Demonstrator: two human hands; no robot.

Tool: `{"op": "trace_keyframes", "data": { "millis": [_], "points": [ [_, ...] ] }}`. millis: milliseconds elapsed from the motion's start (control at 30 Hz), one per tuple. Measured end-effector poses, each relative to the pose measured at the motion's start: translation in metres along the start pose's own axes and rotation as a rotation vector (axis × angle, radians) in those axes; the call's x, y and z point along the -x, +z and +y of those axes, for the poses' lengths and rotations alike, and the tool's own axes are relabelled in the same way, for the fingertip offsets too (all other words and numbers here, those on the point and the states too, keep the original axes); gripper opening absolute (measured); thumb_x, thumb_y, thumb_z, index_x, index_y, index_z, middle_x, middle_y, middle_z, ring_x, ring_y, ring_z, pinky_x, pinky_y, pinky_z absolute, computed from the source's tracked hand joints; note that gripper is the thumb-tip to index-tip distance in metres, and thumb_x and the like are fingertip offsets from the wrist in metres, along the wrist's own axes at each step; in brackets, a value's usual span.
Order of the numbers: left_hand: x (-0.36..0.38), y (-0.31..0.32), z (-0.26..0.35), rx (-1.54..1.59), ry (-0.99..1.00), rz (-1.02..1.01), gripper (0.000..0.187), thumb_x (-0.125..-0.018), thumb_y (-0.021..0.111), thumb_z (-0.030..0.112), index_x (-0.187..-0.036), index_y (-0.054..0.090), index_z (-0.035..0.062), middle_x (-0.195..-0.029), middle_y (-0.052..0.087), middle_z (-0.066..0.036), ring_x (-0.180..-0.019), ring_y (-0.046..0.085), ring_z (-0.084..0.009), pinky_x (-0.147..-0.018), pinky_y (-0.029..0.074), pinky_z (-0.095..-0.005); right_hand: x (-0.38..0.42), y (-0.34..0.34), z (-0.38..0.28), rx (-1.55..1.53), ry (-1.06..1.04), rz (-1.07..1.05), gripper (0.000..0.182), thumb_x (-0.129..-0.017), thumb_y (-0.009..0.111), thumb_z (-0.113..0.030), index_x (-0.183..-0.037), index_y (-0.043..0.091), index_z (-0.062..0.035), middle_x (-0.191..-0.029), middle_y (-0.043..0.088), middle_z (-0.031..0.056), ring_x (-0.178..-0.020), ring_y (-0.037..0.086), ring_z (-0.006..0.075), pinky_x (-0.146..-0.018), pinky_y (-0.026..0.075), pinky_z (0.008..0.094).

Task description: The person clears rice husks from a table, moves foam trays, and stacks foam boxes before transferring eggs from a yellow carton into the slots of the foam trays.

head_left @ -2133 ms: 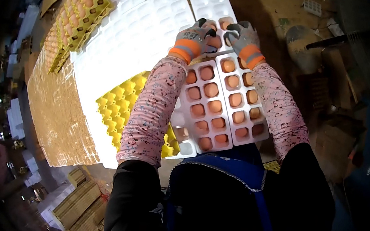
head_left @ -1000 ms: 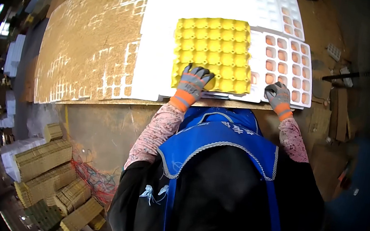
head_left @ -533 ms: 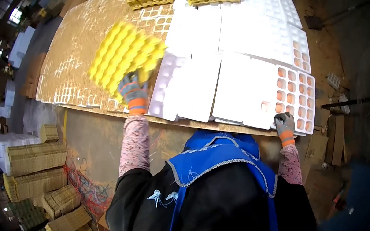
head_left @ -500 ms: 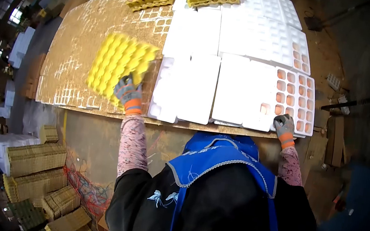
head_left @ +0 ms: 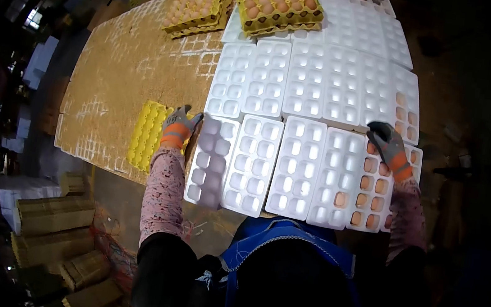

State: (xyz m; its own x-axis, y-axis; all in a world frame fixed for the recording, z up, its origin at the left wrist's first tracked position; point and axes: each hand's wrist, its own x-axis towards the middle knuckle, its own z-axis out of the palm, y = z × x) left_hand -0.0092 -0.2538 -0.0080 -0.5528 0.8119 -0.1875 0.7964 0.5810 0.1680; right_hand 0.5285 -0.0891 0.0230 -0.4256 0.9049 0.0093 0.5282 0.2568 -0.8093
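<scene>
My left hand [head_left: 179, 123], in a grey glove with an orange cuff, is closed on the right side of a yellow egg tray [head_left: 149, 135]. That tray holds no eggs and appears tilted above the left part of the table. My gloved right hand [head_left: 388, 147] hovers over the far end of a white foam egg carton [head_left: 370, 202] with brown eggs in its cells. Its fingers reach left, bent, with the thumb apart and no object visible in them. The neighbouring foam carton [head_left: 324, 212] has a single egg [head_left: 341, 199] near its front.
Rows of white foam cartons [head_left: 260, 127] cover the table's right side. Stacked yellow trays full of eggs [head_left: 277, 1] stand at the back, beside another stack [head_left: 194, 5]. Bundled cartons [head_left: 55, 214] lie on the floor at left.
My right hand has moved from the carton's near end to its far end. The yellow tray in my left hand appears narrower, turned more edge-on. The view has shifted and darkened.
</scene>
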Motion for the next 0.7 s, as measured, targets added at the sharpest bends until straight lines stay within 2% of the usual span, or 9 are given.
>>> {"op": "trace_keyframes", "data": {
  "millis": [100, 200, 233, 300, 367, 400, 467, 567, 700],
  "points": [
    [-0.099, 0.013, 0.043, 0.729, 0.192, -0.026, 0.073, -0.078, 0.068, 0.049, -0.128, 0.05, -0.0006, -0.127, 0.054, -0.02, -0.114, 0.055, -0.0324, -0.096, 0.042, -0.037, -0.106, 0.011, -0.003, -0.061, -0.104, 0.129, 0.032, -0.083, 0.069, -0.021, -0.11, 0.062, -0.0048, -0.095, 0.064, 0.0088, -0.085, 0.059, 0.0167, -0.075, 0.048, 0.0285],
    [-0.199, 0.014, 0.084, 0.893, 0.253, 0.103, 0.08, -0.077, 0.072, 0.044, -0.131, 0.042, -0.007, -0.122, 0.056, -0.022, -0.111, 0.056, -0.0294, -0.094, 0.043, -0.0341, -0.218, 0.04, -0.005, -0.154, -0.155, 0.166, 0.038, -0.084, 0.068, -0.025, -0.115, 0.059, -0.0053, -0.1, 0.064, 0.012, -0.089, 0.06, 0.0186, -0.079, 0.048, 0.0297],
    [-0.222, 0.009, 0.103, 1.064, 0.157, -0.006, 0.08, -0.077, 0.076, 0.034, -0.135, 0.037, -0.0051, -0.125, 0.053, -0.016, -0.115, 0.05, -0.0213, -0.098, 0.038, -0.0301, -0.255, 0.051, 0.001, -0.104, -0.114, 0.135, 0.042, -0.085, 0.067, -0.03, -0.117, 0.058, -0.0047, -0.105, 0.063, 0.0144, -0.093, 0.06, 0.0216, -0.081, 0.047, 0.0307],
    [-0.296, 0.011, 0.131, 0.936, 0.17, 0.128, 0.082, -0.078, 0.075, 0.038, -0.135, 0.037, -0.0066, -0.127, 0.051, -0.017, -0.114, 0.049, -0.0222, -0.098, 0.037, -0.0309, -0.334, 0.069, 0.01, 0.003, -0.103, 0.147, 0.052, -0.086, 0.062, -0.041, -0.122, 0.055, -0.0033, -0.113, 0.061, 0.0186, -0.1, 0.06, 0.0282, -0.086, 0.046, 0.0329],
    [-0.374, 0.014, 0.163, 1.125, 0.382, 0.296, 0.065, -0.077, 0.074, 0.043, -0.117, 0.054, -0.0033, -0.101, 0.062, -0.012, -0.087, 0.055, -0.0187, -0.077, 0.044, -0.031, -0.406, 0.08, 0.012, 0.243, -0.215, 0.207, 0.059, -0.087, 0.056, -0.048, -0.124, 0.052, -0.0017, -0.118, 0.059, 0.0215, -0.106, 0.057, 0.0339, -0.09, 0.045, 0.0352],
    [-0.407, 0.022, 0.173, 1.141, 0.403, 0.318, 0.064, -0.077, 0.073, 0.043, -0.117, 0.055, -0.003, -0.101, 0.062, -0.012, -0.087, 0.055, -0.0188, -0.077, 0.044, -0.031, -0.437, 0.086, 0.015, 0.426, -0.298, 0.22, 0.061, -0.088, 0.053, -0.05, -0.125, 0.051, -0.0009, -0.119, 0.058, 0.0226, -0.107, 0.056, 0.0361, -0.092, 0.044, 0.0362],
    [-0.437, 0.034, 0.188, 1.15, 0.372, 0.241, 0.061, -0.078, 0.071, 0.042, -0.117, 0.055, -0.0023, -0.101, 0.062, -0.012, -0.088, 0.056, -0.0189, -0.077, 0.045, -0.031, -0.496, 0.112, 0.031, 0.242, -0.192, 0.263, 0.061, -0.09, 0.047, -0.052, -0.126, 0.051, -0.0023, -0.119, 0.057, 0.0242, -0.106, 0.056, 0.0374, -0.092, 0.044, 0.0385],
    [-0.46, 0.063, 0.194, 1.171, 0.334, 0.106, 0.058, -0.08, 0.069, 0.041, -0.118, 0.056, -0.0012, -0.101, 0.063, -0.012, -0.089, 0.057, -0.0191, -0.076, 0.046, -0.031, -0.543, 0.122, 0.036, 0.23, -0.43, 0.167, 0.055, -0.092, 0.042, -0.054, -0.113, 0.061, -0.0061, -0.104, 0.062, 0.0255, -0.098, 0.059, 0.0362, -0.086, 0.044, 0.0422],
    [-0.472, 0.079, 0.191, 1.183, 0.328, -0.011, 0.053, -0.083, 0.066, 0.04, -0.118, 0.057, 0.0002, -0.101, 0.064, -0.011, -0.09, 0.058, -0.0194, -0.076, 0.047, -0.0309, -0.55, 0.129, 0.013, 0.324, -0.333, 0.094, 0.051, -0.09, 0.047, -0.049, -0.114, 0.06, -0.0057, -0.106, 0.062, 0.0222, -0.098, 0.059, 0.0322, -0.086, 0.045, 0.0399]
  ]
}}
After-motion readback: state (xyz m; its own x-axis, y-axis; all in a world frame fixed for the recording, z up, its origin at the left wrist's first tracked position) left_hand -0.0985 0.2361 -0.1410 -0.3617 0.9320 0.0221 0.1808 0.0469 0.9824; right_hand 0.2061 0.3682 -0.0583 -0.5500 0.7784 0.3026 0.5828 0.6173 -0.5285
